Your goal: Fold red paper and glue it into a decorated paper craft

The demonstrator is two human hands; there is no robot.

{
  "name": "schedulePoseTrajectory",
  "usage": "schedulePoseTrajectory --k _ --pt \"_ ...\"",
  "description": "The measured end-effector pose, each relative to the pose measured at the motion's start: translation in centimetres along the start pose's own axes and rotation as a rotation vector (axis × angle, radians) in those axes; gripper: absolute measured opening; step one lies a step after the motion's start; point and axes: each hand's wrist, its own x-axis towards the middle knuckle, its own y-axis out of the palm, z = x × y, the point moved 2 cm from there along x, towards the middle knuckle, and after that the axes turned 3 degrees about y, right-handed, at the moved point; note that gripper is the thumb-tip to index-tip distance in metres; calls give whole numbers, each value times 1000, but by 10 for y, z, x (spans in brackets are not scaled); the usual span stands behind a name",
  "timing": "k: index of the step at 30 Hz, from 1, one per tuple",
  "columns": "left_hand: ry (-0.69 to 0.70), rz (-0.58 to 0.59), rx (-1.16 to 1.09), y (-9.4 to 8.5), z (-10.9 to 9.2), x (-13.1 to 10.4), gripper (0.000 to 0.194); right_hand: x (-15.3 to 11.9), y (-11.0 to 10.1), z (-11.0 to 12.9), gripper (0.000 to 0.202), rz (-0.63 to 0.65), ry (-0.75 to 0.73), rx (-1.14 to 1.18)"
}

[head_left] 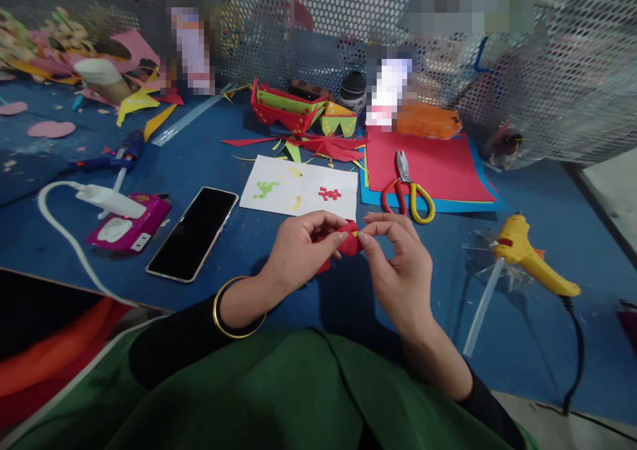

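Note:
Between the fingers and thumb of my left hand [296, 251] is a folded red sheet-craft piece [352, 242], held just above the blue table. A small yellow bit [355, 233] shows on its face. My right hand [403, 264] has thumb and forefinger pinched at that yellow bit, touching the red piece; its other fingers are bent. Part of the red piece is hidden behind my left fingers. Just beyond my hands lies a white card [308, 179] carrying small green bits [266, 188], red squares [329, 193] and yellow bits [294, 204].
Scissors [407, 184] rest on red sheets [438, 164] at right. A yellow glue gun [532, 251] sits farther right. At left are a phone [194, 234], a purple power socket [132, 227] and a blue glue gun [127, 151]. Red-green craft glasses [291, 108] stand behind.

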Motion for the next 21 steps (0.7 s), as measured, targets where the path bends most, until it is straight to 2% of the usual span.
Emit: schedulePoseTrajectory --k 8,21 --pt "9 12 29 1 0 0 8 -1 1 1 9 -19 -47 -65" --pt "0 17 37 2 -1 0 8 -1 2 1 6 -3 -17 -64"
